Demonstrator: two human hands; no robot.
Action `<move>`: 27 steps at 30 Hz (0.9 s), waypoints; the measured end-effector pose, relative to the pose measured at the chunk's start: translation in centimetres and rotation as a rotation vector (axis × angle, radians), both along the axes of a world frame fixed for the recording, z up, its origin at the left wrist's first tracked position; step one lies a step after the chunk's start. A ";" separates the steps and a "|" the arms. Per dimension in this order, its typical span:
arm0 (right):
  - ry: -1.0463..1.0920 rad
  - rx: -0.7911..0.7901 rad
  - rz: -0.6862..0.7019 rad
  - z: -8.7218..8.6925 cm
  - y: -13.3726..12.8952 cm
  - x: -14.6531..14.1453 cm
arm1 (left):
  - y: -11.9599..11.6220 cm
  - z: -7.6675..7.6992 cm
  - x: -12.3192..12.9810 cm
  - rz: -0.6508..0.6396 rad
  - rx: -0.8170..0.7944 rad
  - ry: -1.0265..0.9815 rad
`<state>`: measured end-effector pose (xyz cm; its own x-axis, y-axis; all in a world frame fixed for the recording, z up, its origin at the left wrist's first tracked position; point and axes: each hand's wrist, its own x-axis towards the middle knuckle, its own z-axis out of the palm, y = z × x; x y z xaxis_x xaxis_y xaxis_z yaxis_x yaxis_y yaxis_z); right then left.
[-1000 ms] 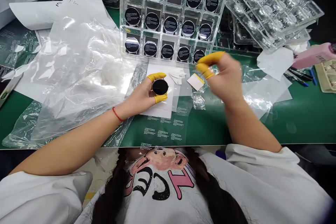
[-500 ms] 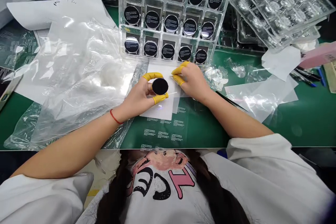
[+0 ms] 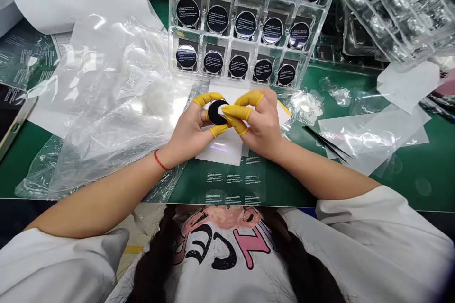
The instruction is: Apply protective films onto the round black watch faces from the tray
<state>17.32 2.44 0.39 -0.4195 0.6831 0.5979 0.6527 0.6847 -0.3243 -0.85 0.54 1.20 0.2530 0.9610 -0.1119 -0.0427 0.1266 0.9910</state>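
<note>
The left hand [image 3: 190, 128] grips a round black disc [image 3: 216, 112] by its edge between yellow-cotted fingers [image 3: 206, 99], just above a white sheet [image 3: 220, 149] on the green desk [image 3: 408, 194]. The right hand [image 3: 259, 120] pinches a small white wipe [image 3: 221, 111] against the disc's face. Right of the hands, black tweezers [image 3: 327, 143] lie across the edge of clear film [image 3: 369, 139]. To the left sits a crumpled plastic bag [image 3: 106, 104]. Farther off, a clear plastic tray [image 3: 245, 23] holds black discs in its cells, 5 across the bottom row.
</note>
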 end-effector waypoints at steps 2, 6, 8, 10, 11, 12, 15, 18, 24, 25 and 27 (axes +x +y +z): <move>0.020 0.014 0.065 -0.2 -0.8 0.0 | 0.0 -0.1 -0.1 0.016 0.014 0.016; -0.037 0.108 0.112 -0.5 -1.3 -0.9 | 0.2 -0.5 -0.3 -0.002 0.058 0.076; -0.053 0.142 0.072 -0.5 -0.7 -1.2 | 0.2 -0.6 -0.3 -0.008 0.079 0.092; -0.063 0.116 0.017 -0.3 0.0 -1.3 | 0.2 -0.6 -0.2 -0.026 0.072 0.071; -0.067 0.088 -0.008 -0.3 0.3 -1.2 | 0.1 -0.6 -0.1 -0.036 0.059 0.053; -0.069 0.065 -0.028 -0.2 0.6 -1.1 | 0.1 -0.6 0.0 -0.043 0.038 0.042; -0.055 0.024 -0.078 0.0 1.1 -0.8 | 0.1 -0.3 0.2 -0.035 -0.031 0.029; -0.053 -0.043 -0.137 0.3 1.3 -0.6 | 0.1 0.0 0.4 -0.023 -0.059 0.002; 0.041 -0.155 -0.189 1.3 2.0 1.2 | -0.2 0.5 0.4 -0.012 -0.070 -0.005; 0.051 -0.179 -0.193 1.6 2.1 1.8 | -0.2 0.6 0.3 -0.003 -0.054 -0.014; 0.079 -0.249 -0.177 2.2 2.4 3.2 | -0.1 0.9 0.0 0.043 0.014 -0.025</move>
